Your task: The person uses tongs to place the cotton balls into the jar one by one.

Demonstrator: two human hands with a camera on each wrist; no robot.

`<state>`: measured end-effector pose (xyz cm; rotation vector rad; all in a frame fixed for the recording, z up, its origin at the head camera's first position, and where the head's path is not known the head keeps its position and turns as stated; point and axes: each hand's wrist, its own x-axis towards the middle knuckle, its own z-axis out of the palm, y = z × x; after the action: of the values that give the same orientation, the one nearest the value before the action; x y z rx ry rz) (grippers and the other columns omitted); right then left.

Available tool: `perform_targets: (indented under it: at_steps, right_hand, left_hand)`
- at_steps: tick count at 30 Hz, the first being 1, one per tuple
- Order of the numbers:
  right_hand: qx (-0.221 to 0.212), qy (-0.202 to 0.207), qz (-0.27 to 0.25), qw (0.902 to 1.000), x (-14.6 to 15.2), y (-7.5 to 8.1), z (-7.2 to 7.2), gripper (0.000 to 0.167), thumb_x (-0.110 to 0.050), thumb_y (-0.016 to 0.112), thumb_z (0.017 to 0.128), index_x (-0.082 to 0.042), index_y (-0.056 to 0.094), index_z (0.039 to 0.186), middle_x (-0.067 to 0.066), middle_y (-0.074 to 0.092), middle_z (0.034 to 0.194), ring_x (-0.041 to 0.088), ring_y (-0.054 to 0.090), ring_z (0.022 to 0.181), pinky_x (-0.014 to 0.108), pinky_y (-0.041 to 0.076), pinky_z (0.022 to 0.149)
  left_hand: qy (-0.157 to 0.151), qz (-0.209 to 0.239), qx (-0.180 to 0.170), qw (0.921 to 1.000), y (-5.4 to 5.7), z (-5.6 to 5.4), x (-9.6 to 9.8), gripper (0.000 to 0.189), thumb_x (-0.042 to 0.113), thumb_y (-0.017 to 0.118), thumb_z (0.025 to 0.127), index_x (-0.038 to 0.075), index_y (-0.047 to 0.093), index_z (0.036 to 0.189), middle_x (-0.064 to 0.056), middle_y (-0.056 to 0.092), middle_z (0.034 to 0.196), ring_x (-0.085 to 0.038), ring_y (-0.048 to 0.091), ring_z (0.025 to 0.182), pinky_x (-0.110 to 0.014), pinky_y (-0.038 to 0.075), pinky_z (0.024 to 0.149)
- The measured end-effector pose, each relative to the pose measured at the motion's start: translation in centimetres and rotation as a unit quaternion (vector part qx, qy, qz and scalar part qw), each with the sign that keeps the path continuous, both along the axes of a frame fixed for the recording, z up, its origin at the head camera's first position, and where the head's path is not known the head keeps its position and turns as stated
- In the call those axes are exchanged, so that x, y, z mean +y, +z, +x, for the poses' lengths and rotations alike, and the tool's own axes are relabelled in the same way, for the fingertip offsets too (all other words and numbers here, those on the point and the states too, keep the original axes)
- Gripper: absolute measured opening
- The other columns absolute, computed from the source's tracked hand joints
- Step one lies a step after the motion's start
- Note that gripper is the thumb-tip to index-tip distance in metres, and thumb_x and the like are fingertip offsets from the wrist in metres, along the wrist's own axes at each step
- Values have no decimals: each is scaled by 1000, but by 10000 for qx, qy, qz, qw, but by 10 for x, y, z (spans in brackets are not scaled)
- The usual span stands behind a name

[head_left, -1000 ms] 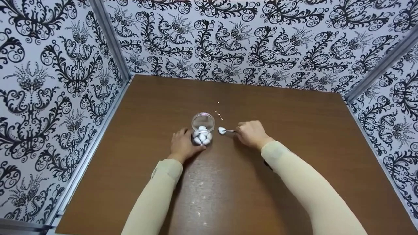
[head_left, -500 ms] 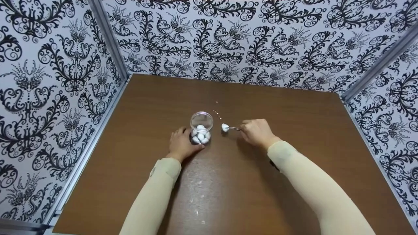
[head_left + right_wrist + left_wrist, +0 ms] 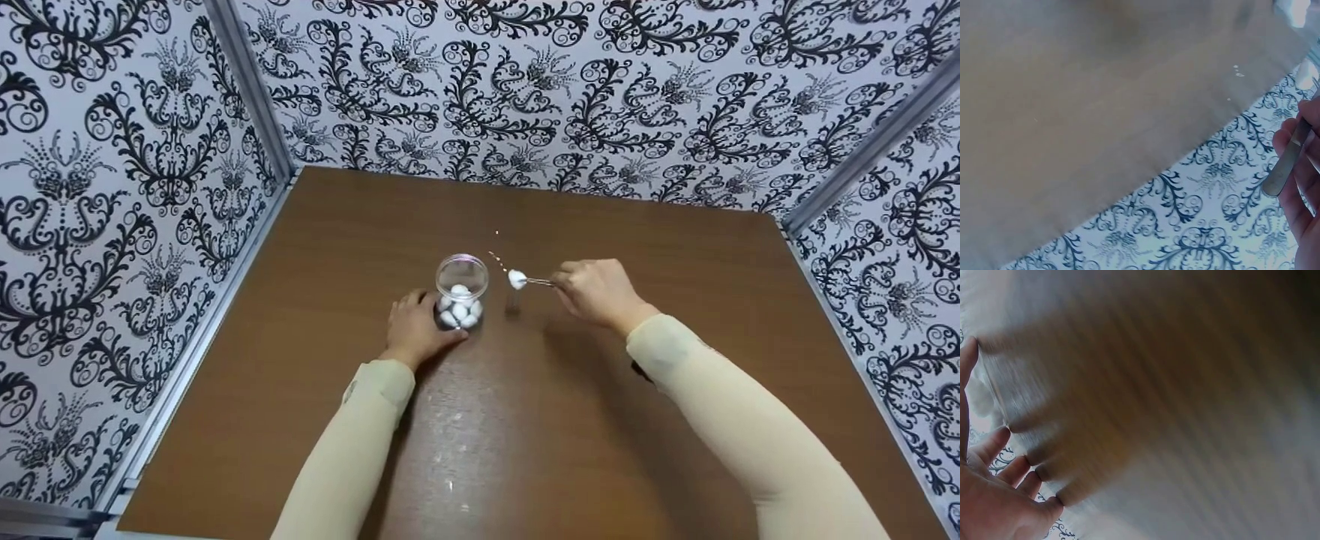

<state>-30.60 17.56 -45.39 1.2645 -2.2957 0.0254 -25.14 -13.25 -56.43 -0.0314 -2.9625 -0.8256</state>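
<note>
A clear jar point(image 3: 462, 277) with several white, cotton-like balls point(image 3: 460, 309) stands upright on the table. My left hand point(image 3: 417, 330) holds it at its left side, thumb in front and fingers behind. In the left wrist view the fingertips point(image 3: 1000, 436) touch the tabletop, the jar point(image 3: 983, 396) showing between thumb and fingers. My right hand point(image 3: 601, 292) grips what looks like a metal fork point(image 3: 541, 283), its flat rounded handle end point(image 3: 1282, 175) sticking out of the fist in the right wrist view. One white ball point(image 3: 517, 280) sits on its tip, raised right of the jar.
Small white flecks point(image 3: 498, 259) lie in a line on the brown table point(image 3: 660, 247) behind the raised ball. Patterned black-and-white panels point(image 3: 510, 90) wall in the back and both sides, with metal posts point(image 3: 255, 90) at the corners.
My right hand has lifted the fork and its white ball away from the table, moving slightly right and back. The left hand and the jar have stayed in place.
</note>
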Motion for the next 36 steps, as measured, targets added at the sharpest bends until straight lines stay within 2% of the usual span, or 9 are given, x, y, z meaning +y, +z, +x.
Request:
perform_targets:
  at_steps: [8,18,26,36]
  right_hand:
    - [165,309,-166,9992,-13,16,2,10,-12,66,87,-11,72,79,0,58,68,21,55,50,38,40,38]
    - [288,451,-186,9984,-29,30,4,11,-12,64,88,-11,73,83,0,60,71,21,57,54,38,44,41]
    - [271,534,-200,9980,-44,32,4,10,-14,65,88,-11,74,84,0,62,74,21,60,57,37,46,44]
    - [273,564,-116,9980,-59,24,6,13,-16,65,90,-12,70,78,0,58,70,21,56,53,36,43,41]
  left_hand:
    - [-24,-50,-9,10000,0,0,-2,89,60,82,71,11,55,140,-18,47,142,-37,40,135,-57,19,115]
    - [8,-157,-17,9999,-1,-1,-3,91,63,80,71,10,54,141,-17,48,142,-37,39,135,-56,20,115]
    - [-5,-172,32,9998,-2,-2,-3,91,62,81,70,11,55,140,-19,48,142,-38,40,135,-57,20,115]
    - [13,-164,50,9999,-1,-1,0,89,60,82,71,11,55,140,-18,48,141,-37,40,135,-57,19,115]
